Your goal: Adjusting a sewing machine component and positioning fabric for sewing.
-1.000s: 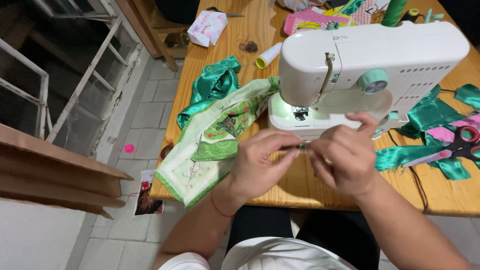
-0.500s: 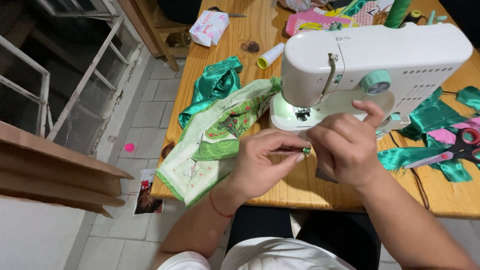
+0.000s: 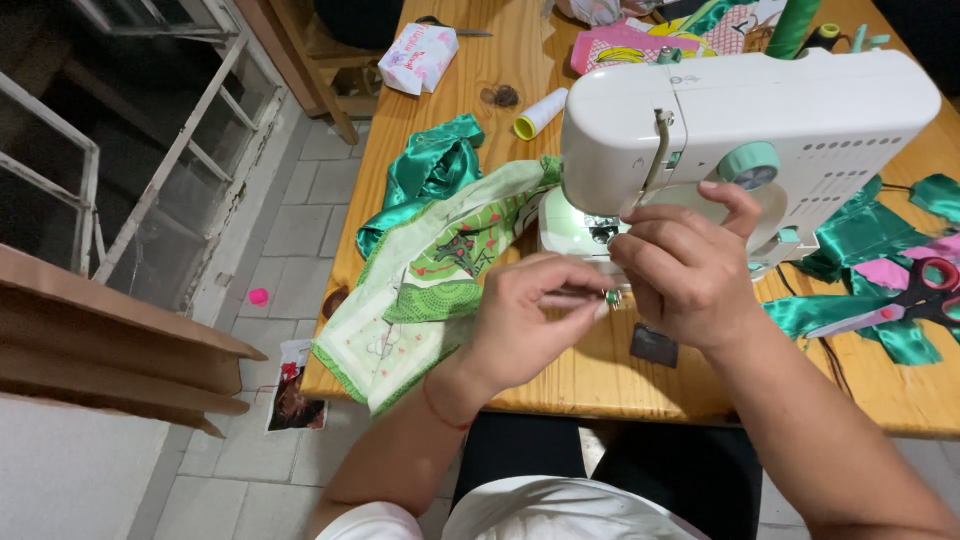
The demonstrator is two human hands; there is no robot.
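My left hand (image 3: 530,320) and my right hand (image 3: 690,270) meet just in front of a white sewing machine (image 3: 740,130), both pinching a small round green-wound bobbin (image 3: 612,297) between the fingertips. The left hand also seems to hold a thin light strand or stick that reaches the bobbin. A pale green printed cloth (image 3: 420,290) lies under the machine's foot and hangs over the left edge of the wooden table (image 3: 620,385). A crumpled piece of green satin (image 3: 430,170) rests behind that cloth.
Red-handled scissors (image 3: 925,290) lie on green satin scraps (image 3: 860,240) at the right. A white thread spool (image 3: 540,112), a tissue packet (image 3: 418,57) and a green thread cone (image 3: 792,25) sit at the back. A small dark square (image 3: 655,345) lies near my right wrist. Tiled floor and a window grille are at the left.
Both hands have stayed together at the bobbin; they rose a little toward the machine, and my right thumb now points up against the machine's front.
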